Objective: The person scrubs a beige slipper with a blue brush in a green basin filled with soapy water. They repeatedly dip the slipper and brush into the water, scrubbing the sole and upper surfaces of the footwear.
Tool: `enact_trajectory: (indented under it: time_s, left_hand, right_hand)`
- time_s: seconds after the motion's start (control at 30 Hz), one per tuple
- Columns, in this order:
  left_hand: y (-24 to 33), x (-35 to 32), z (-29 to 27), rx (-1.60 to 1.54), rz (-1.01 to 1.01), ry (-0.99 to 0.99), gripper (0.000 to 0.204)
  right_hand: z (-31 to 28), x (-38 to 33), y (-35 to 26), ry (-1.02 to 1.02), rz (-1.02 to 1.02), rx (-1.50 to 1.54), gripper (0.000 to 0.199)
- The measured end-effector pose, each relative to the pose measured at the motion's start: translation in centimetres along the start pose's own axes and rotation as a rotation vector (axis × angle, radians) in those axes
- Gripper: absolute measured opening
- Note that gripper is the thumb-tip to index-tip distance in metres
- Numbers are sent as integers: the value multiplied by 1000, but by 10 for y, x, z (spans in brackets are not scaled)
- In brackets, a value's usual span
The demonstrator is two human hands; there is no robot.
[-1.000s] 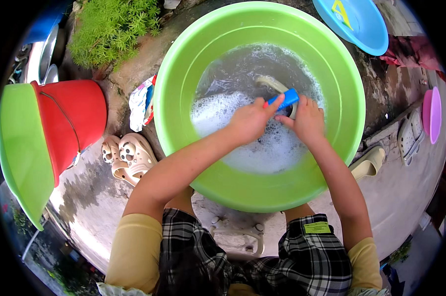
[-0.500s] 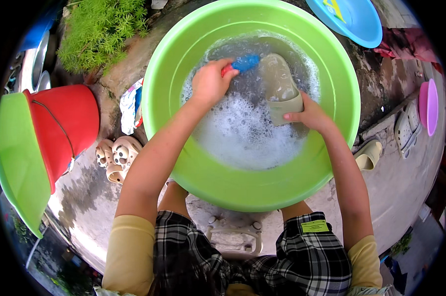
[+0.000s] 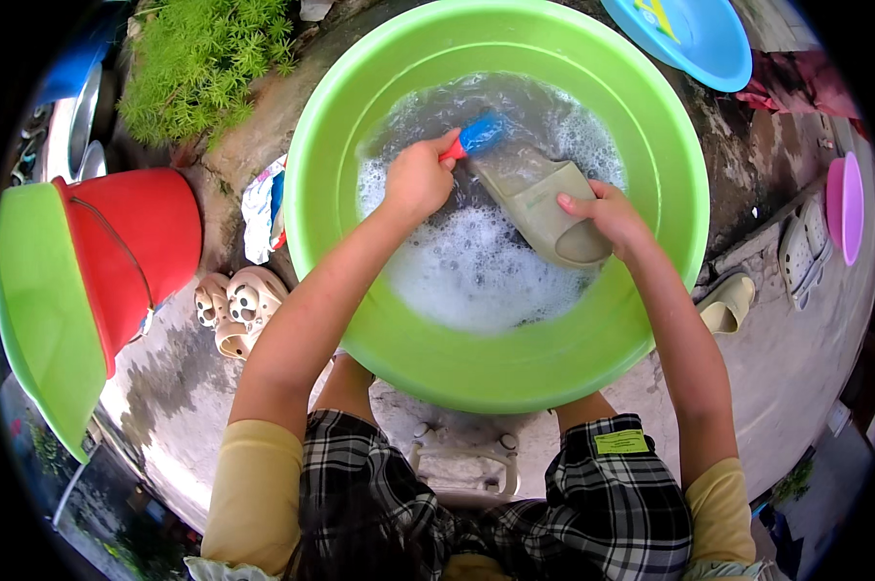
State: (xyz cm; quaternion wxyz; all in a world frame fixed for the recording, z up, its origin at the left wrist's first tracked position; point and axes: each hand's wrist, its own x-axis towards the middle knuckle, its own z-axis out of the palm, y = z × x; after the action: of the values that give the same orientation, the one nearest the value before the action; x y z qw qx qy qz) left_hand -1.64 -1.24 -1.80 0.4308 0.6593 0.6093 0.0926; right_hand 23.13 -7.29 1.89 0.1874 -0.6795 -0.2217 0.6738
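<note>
My left hand [image 3: 420, 178] is closed round the red handle of a scrub brush [image 3: 478, 135] with a blue head, held just over the cloudy water. In my right hand [image 3: 607, 219] is an olive-grey slide sandal [image 3: 546, 215], gripped at its strap end. The sandal lies tilted across the water, its far end dipping under the surface close to the brush head. Both hands are inside a large lime-green basin [image 3: 495, 373] of soapy water. White suds [image 3: 466, 276] float along the basin's near side. The brush's bristles are hidden.
A matching slide [image 3: 727, 304] and white clogs [image 3: 803, 254] lie on the ground at right, beside a pink basin [image 3: 851, 208]. Cartoon-faced beige clogs [image 3: 248, 300] and a red bucket [image 3: 142, 257] are at left. A blue basin [image 3: 699, 44] stands far right.
The sandal has swung round, so its far end now points up and left, with its strap end nearer me. The brush has shifted slightly down, and its head is now beside the sandal's far end.
</note>
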Motion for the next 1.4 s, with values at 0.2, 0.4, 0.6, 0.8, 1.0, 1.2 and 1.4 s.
enact_trajectory:
  time_s: [0.2, 0.4, 0.6, 0.8, 1.0, 1.2, 1.4]
  left_hand:
    - [14, 2, -17, -184, 216, -241, 41]
    - [32, -3, -81, 465, 544, 148, 48]
    - [72, -22, -64, 152, 862, 22, 37]
    - [64, -26, -79, 5, 792, 93, 36]
    - [72, -27, -78, 143, 842, 176, 36]
    - [86, -37, -56, 141, 935, 126, 30]
    - [58, -25, -98, 231, 719, 208, 25]
  right_hand:
    - [13, -5, 0, 35, -208, -6, 52]
    - [-2, -13, -9, 9, -463, -226, 65]
    - [11, -19, -18, -102, -633, -329, 71]
    - [8, -25, -24, -146, -620, -218, 74]
    - [4, -26, -21, -146, -614, -158, 78]
    - [15, -34, -30, -156, -579, -188, 75]
    - [-18, -44, -7, -59, -535, -177, 74]
